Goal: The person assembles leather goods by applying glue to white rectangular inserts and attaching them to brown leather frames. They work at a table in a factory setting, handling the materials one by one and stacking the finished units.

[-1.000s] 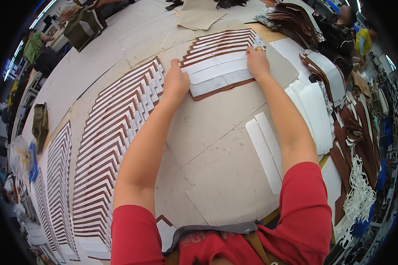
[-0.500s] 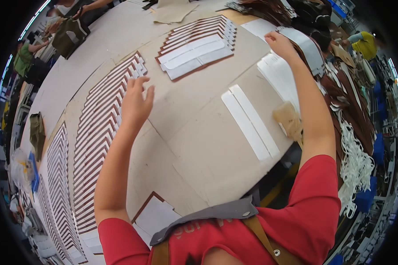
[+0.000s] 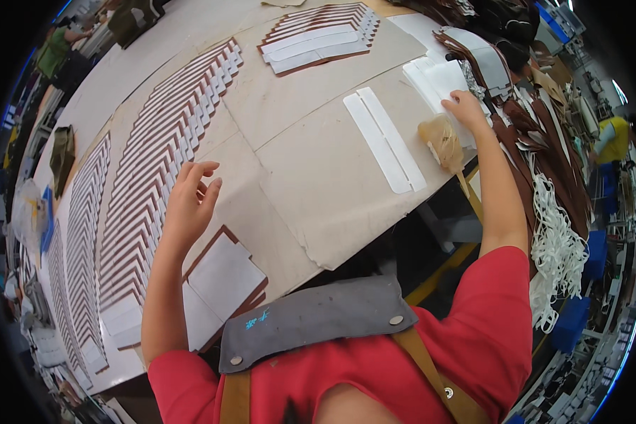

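Note:
My right hand (image 3: 466, 111) is at the near end of a stack of white strips (image 3: 424, 79) on the right of the table. Its thumb and fingers close on a white strip there, partly hidden by the hand. Over the table's left part hovers my left hand (image 3: 191, 201), holding nothing, its fingers loosely bent and apart. Below it runs a long overlapping row of brown-edged white panels (image 3: 145, 166). Between my hands, two white strips (image 3: 385, 140) lie side by side. Close to my right wrist sits a yellowish, crumpled-looking lump (image 3: 442, 141).
Brown-edged panels (image 3: 226, 275) lie near my apron, and another overlapping group (image 3: 318, 42) is at the far side. Brown straps (image 3: 544, 134) and white cords (image 3: 555, 247) hang at the right edge. Other people stand in the background, including one in yellow (image 3: 611, 138).
My right hand has come nearer, from the far end of the white stack to its near end. My left hand has moved left and nearer. The whole view has shifted.

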`<move>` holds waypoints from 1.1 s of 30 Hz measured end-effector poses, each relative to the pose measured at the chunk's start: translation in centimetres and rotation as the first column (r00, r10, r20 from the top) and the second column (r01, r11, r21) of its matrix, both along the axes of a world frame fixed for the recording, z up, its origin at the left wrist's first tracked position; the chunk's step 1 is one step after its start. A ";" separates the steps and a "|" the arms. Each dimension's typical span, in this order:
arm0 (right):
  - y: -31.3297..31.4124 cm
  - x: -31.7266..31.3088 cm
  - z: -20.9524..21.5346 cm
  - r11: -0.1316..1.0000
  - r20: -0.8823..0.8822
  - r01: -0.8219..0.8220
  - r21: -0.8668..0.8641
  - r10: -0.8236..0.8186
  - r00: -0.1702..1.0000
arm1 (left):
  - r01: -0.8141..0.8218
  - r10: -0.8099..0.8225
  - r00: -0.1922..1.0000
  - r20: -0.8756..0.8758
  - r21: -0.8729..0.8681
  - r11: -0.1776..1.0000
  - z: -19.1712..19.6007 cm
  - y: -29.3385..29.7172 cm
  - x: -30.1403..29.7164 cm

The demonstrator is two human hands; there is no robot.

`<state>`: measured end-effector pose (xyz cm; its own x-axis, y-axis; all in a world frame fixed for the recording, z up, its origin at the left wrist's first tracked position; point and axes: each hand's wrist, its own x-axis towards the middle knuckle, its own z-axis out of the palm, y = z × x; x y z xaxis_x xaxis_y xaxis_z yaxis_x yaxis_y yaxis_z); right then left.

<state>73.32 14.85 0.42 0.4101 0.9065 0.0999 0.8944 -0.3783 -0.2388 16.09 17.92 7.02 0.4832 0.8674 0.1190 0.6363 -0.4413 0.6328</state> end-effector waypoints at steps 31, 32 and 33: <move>6.4 -23.9 1.5 0.975 0.211 -0.160 -0.154 0.191 0.959 | 0.020 -0.001 0.982 0.191 -0.098 0.995 -0.6 -14.8 -4.3; 6.7 -24.1 1.9 0.967 0.138 -0.111 -0.229 0.145 0.980 | 0.014 0.007 0.980 0.200 -0.103 0.995 -0.8 -15.0 -4.7; 6.7 -24.9 3.1 0.949 0.069 -0.066 -0.308 0.092 0.993 | 0.007 0.015 0.977 0.212 -0.101 0.995 -0.9 -15.1 -5.0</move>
<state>48.44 21.57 3.50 0.3378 0.9282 -0.1559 0.9360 -0.3487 -0.0484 11.08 2.79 6.12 0.4529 0.8820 0.1301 0.4846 -0.3660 0.7945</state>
